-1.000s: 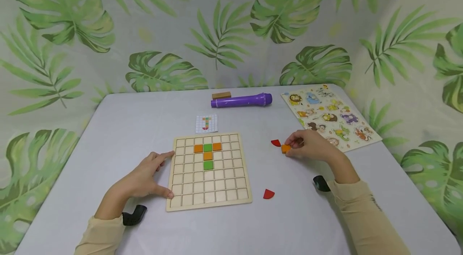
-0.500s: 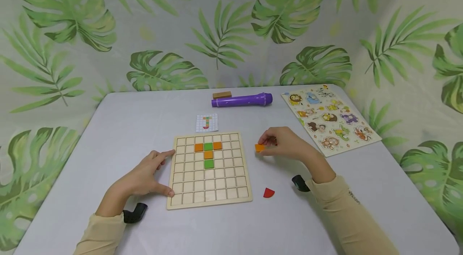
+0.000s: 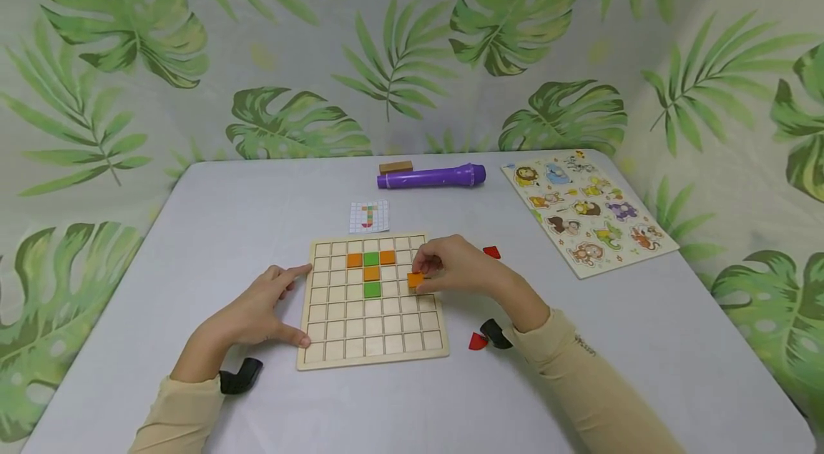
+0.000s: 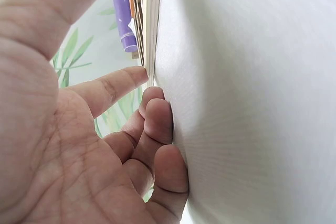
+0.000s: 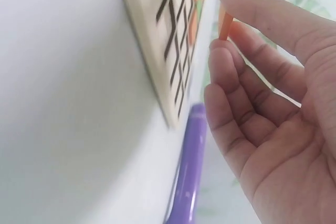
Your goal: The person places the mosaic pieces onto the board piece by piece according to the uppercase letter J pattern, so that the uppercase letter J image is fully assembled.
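Note:
A wooden grid board [image 3: 355, 329] lies on the white table, in front of the person. Its upper middle carries several square tiles: a row of orange [image 3: 354, 260], green and orange, then another orange tile [image 3: 371, 274] and a green tile [image 3: 372, 289] below the row's middle. My left hand [image 3: 254, 309] touches the board's left edge with spread thumb and index finger; the other fingertips rest on the table in the left wrist view. Over the board's right columns, my right hand [image 3: 462, 267] pinches an orange square tile [image 5: 226, 25] between thumb and fingers.
Two red quarter-circle pieces lie right of the board, one red piece [image 3: 492, 252] farther back and one red piece [image 3: 478, 342] nearer. Behind the board are a small pattern card [image 3: 369, 216], a purple microphone-shaped stick [image 3: 431, 176] and a wooden block [image 3: 395, 166]. An animal puzzle board [image 3: 560, 214] lies back right.
My right hand has carried the orange tile leftward from beside the far red piece to over the board's right side. The left hand has stayed at the board's left edge.

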Demonstrator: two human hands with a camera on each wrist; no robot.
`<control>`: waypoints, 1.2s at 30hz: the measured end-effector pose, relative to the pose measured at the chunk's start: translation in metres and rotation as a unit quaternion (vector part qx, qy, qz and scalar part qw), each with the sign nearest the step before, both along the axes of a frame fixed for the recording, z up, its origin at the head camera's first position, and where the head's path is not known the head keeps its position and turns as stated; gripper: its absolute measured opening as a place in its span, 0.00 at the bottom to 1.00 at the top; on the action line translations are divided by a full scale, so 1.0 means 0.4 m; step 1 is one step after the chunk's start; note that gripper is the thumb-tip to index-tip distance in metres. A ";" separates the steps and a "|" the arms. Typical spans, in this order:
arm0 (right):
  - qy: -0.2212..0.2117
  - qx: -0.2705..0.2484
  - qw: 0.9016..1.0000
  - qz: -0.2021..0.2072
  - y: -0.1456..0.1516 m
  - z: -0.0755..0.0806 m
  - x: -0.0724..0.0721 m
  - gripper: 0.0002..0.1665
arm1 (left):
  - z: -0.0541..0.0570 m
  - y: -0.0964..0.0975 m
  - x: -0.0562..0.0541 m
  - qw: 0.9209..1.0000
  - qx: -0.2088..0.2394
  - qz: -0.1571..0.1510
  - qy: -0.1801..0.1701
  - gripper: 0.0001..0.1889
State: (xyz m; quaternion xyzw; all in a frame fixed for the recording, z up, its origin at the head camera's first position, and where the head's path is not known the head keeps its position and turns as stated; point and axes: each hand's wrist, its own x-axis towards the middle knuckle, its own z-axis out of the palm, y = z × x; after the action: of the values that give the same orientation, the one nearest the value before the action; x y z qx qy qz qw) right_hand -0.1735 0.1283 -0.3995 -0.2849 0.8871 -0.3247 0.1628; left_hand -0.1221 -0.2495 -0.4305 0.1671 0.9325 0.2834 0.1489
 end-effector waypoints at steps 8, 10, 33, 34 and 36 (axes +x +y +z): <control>0.002 -0.015 0.998 0.059 -0.074 -0.016 0.002 0.14 | 0.003 -0.001 -0.001 1.000 0.000 0.002 -0.002 0.68; 0.004 -0.014 0.998 0.068 -0.091 -0.017 0.005 0.14 | 0.003 -0.001 -0.001 1.000 0.001 0.001 -0.002 0.68; 0.034 0.024 0.992 0.116 -0.170 -0.028 0.026 0.08 | 0.003 0.000 0.002 1.000 0.008 0.000 -0.002 0.68; 0.035 0.023 0.992 0.118 -0.171 -0.029 0.026 0.08 | 0.002 0.000 0.002 1.000 0.009 0.000 -0.002 0.68; 0.035 0.020 0.992 0.119 -0.173 -0.030 0.026 0.08 | 0.001 -0.001 0.002 1.000 0.009 0.001 -0.001 0.68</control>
State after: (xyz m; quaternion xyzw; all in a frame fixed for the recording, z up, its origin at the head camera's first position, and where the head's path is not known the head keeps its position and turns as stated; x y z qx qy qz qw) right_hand -0.1632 0.0589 -0.4117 -0.3964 0.8583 -0.2749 0.1748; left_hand -0.1214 -0.2498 -0.4299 0.1675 0.9298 0.2920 0.1487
